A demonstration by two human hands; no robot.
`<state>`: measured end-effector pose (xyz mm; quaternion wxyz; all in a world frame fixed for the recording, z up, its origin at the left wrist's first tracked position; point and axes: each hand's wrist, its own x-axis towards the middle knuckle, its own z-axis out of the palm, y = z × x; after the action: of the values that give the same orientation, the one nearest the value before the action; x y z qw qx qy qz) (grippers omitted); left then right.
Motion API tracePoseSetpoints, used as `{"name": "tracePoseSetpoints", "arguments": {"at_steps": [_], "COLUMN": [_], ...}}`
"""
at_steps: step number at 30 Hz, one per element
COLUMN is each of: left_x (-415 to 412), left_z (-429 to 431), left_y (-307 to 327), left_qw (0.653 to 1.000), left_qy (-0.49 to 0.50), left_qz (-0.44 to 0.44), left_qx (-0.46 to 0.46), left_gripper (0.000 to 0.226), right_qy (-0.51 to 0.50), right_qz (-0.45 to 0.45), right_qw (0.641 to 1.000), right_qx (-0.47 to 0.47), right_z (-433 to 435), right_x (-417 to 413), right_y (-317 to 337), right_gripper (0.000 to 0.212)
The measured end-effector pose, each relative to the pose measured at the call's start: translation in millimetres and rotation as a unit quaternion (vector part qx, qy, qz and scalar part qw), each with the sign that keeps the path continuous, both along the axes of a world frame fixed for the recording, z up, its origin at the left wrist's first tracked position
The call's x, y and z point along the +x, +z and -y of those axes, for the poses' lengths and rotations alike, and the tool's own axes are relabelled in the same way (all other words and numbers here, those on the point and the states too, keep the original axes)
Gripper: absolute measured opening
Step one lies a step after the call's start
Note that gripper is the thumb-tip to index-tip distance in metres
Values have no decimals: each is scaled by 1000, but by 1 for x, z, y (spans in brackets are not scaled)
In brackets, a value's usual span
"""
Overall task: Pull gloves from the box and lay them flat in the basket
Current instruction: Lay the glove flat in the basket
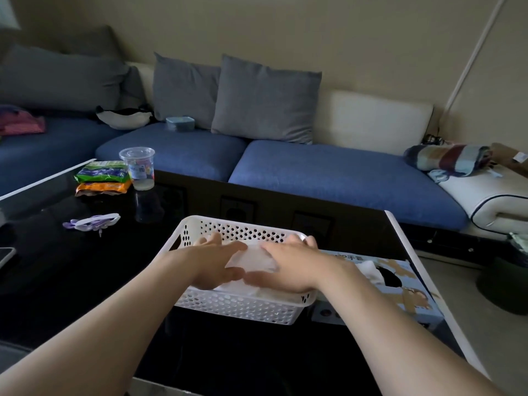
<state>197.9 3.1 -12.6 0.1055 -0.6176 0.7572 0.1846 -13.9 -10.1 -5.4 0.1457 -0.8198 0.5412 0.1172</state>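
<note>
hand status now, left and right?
Left hand: open, fingers flat on the glove in the basket.
Right hand: open, flat on the same glove.

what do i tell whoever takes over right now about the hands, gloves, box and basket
Left hand: open, fingers flat, pressing the top glove down in the basket.
Right hand: open, flat on the same glove.
Box: on the table, just right of the basket; a white glove pokes from its opening.
Done: some gloves lie in the basket; the top one is being smoothed.
Left: lift both hands, pull the white glove and lay it flat. How many remain in the box cannot be seen.
</note>
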Motion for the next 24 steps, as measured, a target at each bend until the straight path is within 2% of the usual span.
{"name": "tracePoseSetpoints", "arguments": {"at_steps": [2,6,9,11,14,16,18,19,24], "left_x": [0,0,-3,-8,-17,-22,-25,-26,-31], "left_z": [0,3,2,0,-3,-3,-4,-5,-2], "left_y": [0,-3,-3,-2,3,5,8,10,11], "left_qw": [1000,999,999,998,996,997,998,998,991], "left_qy": [7,23,27,42,71,63,56,56,26], "left_qz": [4,13,15,-6,-58,-44,-30,-33,-68], "left_qx": [16,42,44,39,11,-2,13,13,-113], "left_gripper": [68,80,76,67,52,59,71,69,51], "right_qy": [-7,-14,10,23,18,18,17,15,-47], "right_qz": [-40,-58,-10,24,9,2,31,45,151], "right_qw": [998,997,1000,999,1000,1000,999,999,984], "right_qx": [37,45,24,1,2,5,-9,-14,-80], "right_z": [1,-3,-11,-14,-16,-19,-21,-21,-21], "right_x": [-1,2,4,1,-2,-2,-3,-5,-24], "right_y": [-4,-2,7,9,5,0,-2,-2,7], "right_gripper": [108,108,98,89,76,68,59,55,52]}}
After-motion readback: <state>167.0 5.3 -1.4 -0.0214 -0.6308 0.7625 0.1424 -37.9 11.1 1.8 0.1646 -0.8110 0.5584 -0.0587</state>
